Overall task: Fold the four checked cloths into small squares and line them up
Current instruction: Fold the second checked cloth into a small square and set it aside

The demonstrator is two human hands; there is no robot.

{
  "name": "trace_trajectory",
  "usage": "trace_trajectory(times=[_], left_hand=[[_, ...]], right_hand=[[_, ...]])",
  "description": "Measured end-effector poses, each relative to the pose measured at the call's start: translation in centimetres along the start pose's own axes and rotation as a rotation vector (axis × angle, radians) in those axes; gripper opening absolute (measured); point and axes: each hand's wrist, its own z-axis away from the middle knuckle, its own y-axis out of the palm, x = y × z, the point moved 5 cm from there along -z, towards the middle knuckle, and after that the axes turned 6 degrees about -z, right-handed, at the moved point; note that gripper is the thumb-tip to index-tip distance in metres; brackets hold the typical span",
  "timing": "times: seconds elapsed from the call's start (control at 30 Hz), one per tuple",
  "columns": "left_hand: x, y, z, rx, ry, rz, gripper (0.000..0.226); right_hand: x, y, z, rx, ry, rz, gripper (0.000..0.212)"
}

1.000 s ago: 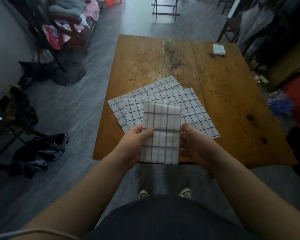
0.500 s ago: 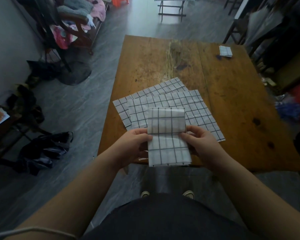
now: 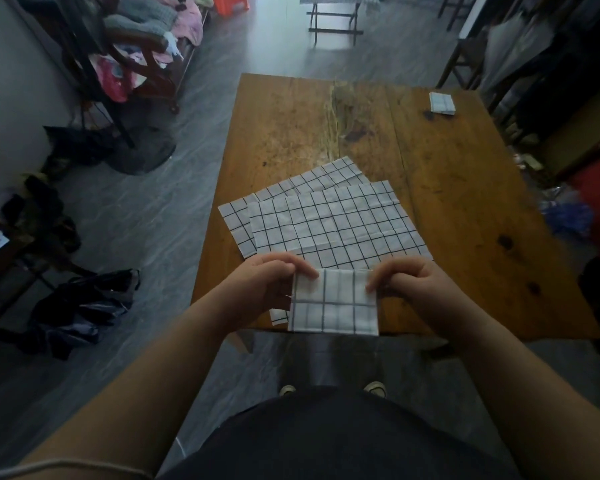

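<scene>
Indoors, a person is standing at the near edge of a wooden table (image 3: 291, 133) and holding a folded checked cloth (image 3: 333, 306) by its upper edge. The left hand (image 3: 264, 289) is pinching the cloth's upper left corner, its fingers curled onto the fabric. The right hand (image 3: 413, 285) is pinching the upper right corner in the same way. The two hands are sitting apart, with the width of the cloth between them.

The cloth, white with dark grid lines, is showing as a near-square rectangle at the middle of the tabletop's near edge, its lower hem lining up with that edge. Whether it is resting on the wood or hanging clear of it cannot be told. A narrow strip of checked fabric (image 3: 279, 315) is peeking out beneath the left hand, and it is unclear which cloth it belongs to.

Just beyond the hands, spread checked cloths (image 3: 336, 223) are lying flat in an overlapping, fanned stack on the near half of the tabletop, reaching toward its left edge, their corners skewed from one another. Well apart from them, a small folded cloth (image 3: 442, 102) is sitting alone near the far right corner.

On the grey floor off the table's left edge, a dark bag (image 3: 84, 306) is slumping, and a chair heaped with clothing (image 3: 146, 46) is standing farther back by the wall. The person's light shoes (image 3: 374, 388) are showing below the near edge.
</scene>
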Motion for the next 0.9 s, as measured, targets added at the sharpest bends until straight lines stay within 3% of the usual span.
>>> trace_trajectory(times=[0.23, 0.4, 0.53, 0.7, 0.9], left_hand=[[-1.7, 1.6, -0.7, 0.019, 0.039, -0.471, 0.025], [-2.2, 2.8, -1.0, 0.033, 0.079, -0.473, 0.023], [-1.7, 2.4, -1.4, -0.048, 0.012, -0.468, 0.026], [0.2, 2.4, -1.2, 0.004, -0.067, -0.456, 0.018], [0.1, 2.4, -0.9, -0.024, -0.048, -0.447, 0.017]], right_hand=[[0.6, 1.0, -0.5, -0.060, -0.053, 0.324, 0.012], [0.6, 2.8, -1.5, -0.053, -0.030, 0.557, 0.007], [0.8, 2.3, -1.5, -0.098, -0.001, 0.501, 0.006], [0.7, 1.0, -0.8, -0.234, 0.013, 0.290, 0.007], [0.1, 1.4, -0.6, -0.177, 0.076, 0.298, 0.013]])
